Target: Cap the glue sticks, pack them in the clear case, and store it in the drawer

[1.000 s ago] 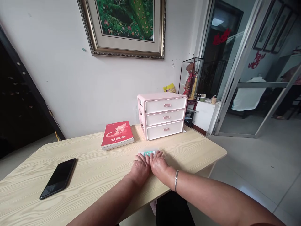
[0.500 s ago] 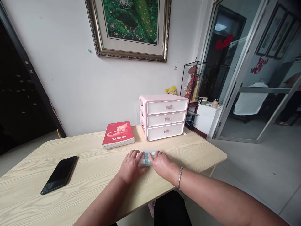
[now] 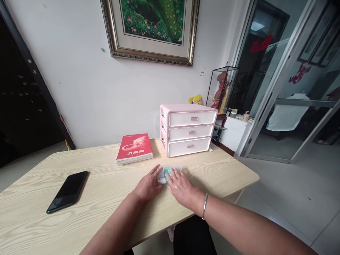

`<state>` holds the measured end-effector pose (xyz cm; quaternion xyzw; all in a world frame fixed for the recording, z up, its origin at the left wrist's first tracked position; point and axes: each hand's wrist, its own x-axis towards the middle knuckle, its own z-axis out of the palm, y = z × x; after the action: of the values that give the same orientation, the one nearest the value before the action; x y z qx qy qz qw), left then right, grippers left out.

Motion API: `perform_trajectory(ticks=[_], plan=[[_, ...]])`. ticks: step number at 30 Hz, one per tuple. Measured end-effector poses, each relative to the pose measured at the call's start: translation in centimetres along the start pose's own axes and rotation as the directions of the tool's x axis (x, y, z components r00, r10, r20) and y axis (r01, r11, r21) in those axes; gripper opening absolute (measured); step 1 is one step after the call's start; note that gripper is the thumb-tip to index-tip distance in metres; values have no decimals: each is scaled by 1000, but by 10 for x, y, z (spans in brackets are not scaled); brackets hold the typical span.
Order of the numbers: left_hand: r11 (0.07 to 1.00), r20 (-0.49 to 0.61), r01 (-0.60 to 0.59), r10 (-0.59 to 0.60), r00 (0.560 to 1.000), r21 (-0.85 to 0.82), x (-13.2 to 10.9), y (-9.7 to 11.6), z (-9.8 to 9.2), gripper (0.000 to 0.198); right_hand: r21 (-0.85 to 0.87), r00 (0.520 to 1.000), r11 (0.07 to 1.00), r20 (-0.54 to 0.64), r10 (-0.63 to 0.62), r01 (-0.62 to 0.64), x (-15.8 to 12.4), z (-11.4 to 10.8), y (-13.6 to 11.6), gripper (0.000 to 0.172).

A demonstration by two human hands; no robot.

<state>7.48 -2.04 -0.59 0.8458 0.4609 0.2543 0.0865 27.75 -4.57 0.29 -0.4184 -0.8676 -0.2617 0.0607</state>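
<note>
A small clear plastic pack with teal print [image 3: 168, 171] lies on the table in front of the drawer unit. My left hand [image 3: 150, 183] grips its left side, with fingers at the upper left corner and the thumb near the lower edge. Across its right part lies my right hand [image 3: 179, 184], fingers stretched out flat and pressed on top, partly hiding the print. A silver bracelet [image 3: 205, 206] circles the right wrist.
A pink and white three-drawer unit [image 3: 191, 132] stands behind the pack, its drawers closed. To its left are red-covered books [image 3: 135, 147]. A black phone [image 3: 68, 193] lies at the left of the wooden table [image 3: 103, 177]. The table's front edge runs below my forearms.
My right hand has flattened, its fingers now laid over the middle of the pack. My left hand stays at the left side. The view has tilted slightly down.
</note>
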Motion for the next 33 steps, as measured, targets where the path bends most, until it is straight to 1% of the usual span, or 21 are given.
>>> perform_trajectory(ticks=[2, 4, 7, 10, 13, 16, 20, 22, 24, 26, 28, 30, 32, 33], plan=[[1000, 25, 10, -9, 1000, -30, -1, -1, 0, 73, -41, 1000, 999, 24, -5, 6, 10, 10, -12, 48], [999, 41, 13, -12, 999, -41, -2, -1, -1, 71, -89, 999, 996, 22, -28, 30, 18, 19, -23, 50], [999, 76, 14, -11, 997, -42, -4, -3, -1, 67, -142, 998, 988, 14, -57, 59, 24, 22, -33, 50], [999, 83, -26, 29, 996, -31, -2, -6, 1, 63, -158, 999, 987, 36, -35, 40, 27, 11, -36, 45], [997, 58, -51, 54, 997, -52, -1, -7, 3, 60, -165, 997, 985, 66, -37, 47, 31, -5, -34, 43], [996, 30, -40, 42, 999, -82, -2, -7, 5, 58, -187, 992, 978, 98, -78, 96, 33, -17, -30, 41], [994, -33, -17, 14, 999, -106, -4, -3, 5, 58, -222, 985, 963, 111, -130, 152, 31, -23, -23, 43], [993, -81, 0, -10, 997, -122, -2, 0, 4, 56, -201, 986, 966, 73, -153, 165, 29, -24, -16, 41], [989, -122, 12, -31, 992, -147, 0, 5, 2, 52, -147, 986, 975, 32, -163, 166, 27, -26, -7, 35], [984, -152, 14, -42, 987, -180, 4, 8, -1, 42, -61, 987, 985, -3, -160, 159, 25, -30, 4, 27], [975, -175, 13, -53, 983, -224, 8, 11, -5, 32, 55, 989, 989, -74, -130, 134, 20, -37, 14, 20], [961, -189, 18, -73, 979, -277, 12, 11, -8, 28, 192, 978, 979, -207, -31, 71, 12, -45, 22, 18], [941, -202, 43, -116, 973, -334, 18, 10, -9, 28, 325, 935, 946, -337, 113, 3, 1, -52, 26, 18], [929, -208, 64, -148, 967, -365, 21, 8, -9, 30, 376, 908, 926, -380, 175, -21, -5, -55, 27, 18]])
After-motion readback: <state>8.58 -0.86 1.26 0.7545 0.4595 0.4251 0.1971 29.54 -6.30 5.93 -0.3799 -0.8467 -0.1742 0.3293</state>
